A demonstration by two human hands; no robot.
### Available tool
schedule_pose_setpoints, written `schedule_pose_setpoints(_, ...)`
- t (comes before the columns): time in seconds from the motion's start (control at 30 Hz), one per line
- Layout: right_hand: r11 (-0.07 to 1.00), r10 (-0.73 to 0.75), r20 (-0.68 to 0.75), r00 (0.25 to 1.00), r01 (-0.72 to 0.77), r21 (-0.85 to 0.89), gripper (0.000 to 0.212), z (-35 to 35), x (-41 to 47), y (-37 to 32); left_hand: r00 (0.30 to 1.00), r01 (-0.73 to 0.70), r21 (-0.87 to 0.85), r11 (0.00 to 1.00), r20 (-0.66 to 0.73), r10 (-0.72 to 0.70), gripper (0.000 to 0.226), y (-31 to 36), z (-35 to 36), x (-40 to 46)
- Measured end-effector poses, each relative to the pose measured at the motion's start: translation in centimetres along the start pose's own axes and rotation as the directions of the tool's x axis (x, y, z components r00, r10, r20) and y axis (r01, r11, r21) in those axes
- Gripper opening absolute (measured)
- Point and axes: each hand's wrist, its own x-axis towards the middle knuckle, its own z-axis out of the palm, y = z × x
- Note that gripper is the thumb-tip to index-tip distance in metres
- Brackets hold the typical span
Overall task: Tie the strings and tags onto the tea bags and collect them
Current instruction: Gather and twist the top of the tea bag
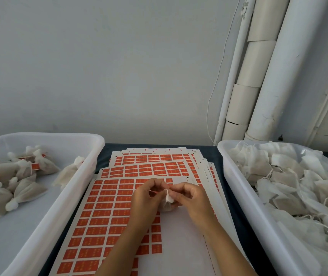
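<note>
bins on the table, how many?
2. One bin at left holds tied tea bags; the other bin at right holds untied bags. Both run past the frame edge.

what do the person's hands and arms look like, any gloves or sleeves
Both are bare. The left hand and the right hand wear no gloves, and no rings, watch or wristbands show. The forearms are uncovered down to the bottom edge of the view, so no sleeve is visible. Fingernails look short and unpainted, though they are too small to judge well.
</note>
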Motion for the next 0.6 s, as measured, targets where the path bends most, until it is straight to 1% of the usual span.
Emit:
schedule_pose_setpoints(0.07, 1.000, -0.003, -0.001, 1.000, 0.003, -0.031, 0.012, -0.05, 0.05, 0.05, 1.000, -0.002, -0.004, 1.000, -0.004, 0.002, 0.024, 0.09, -0.05, -0.07)
schedule_pose_setpoints(0.17, 0.996, -0.013, -0.042, 0.999, 0.009, -0.083, 0.010, -0.11, 0.13, 0.14, 1.000, 0.018, -0.009, 1.000, -0.002, -0.018, 0.030, 0.03, -0.19, 0.10)
schedule_pose_setpoints(0.27, 0.994, -0.025, -0.048, 0.999, 0.019, -0.107, 0.006, -0.18, 0.08, 0.18, 0.999, 0.055, -0.019, 0.998, 0.001, -0.055, 0.025, -0.20, -0.24, 0.29)
schedule_pose_setpoints(0.37, 0.991, -0.030, -0.061, 0.998, 0.022, -0.134, 0.006, -0.10, 0.04, 0.27, 0.998, 0.058, -0.039, 0.998, 0.005, -0.058, 0.018, -0.31, -0.17, 0.32)
schedule_pose_setpoints(0.47, 0.995, -0.028, -0.065, 0.998, 0.021, -0.102, 0.004, 0.10, 0.03, 0.35, 0.999, 0.037, -0.063, 0.997, 0.025, -0.035, 0.015, -0.24, -0.14, 0.35)
schedule_pose_setpoints(0.6, 1.000, 0.020, -0.133, 0.991, -0.021, -0.008, 0.004, 0.20, 0.14, 0.49, 0.992, -0.006, -0.090, 0.996, 0.125, 0.017, 0.012, -0.10, 0.02, 0.09)
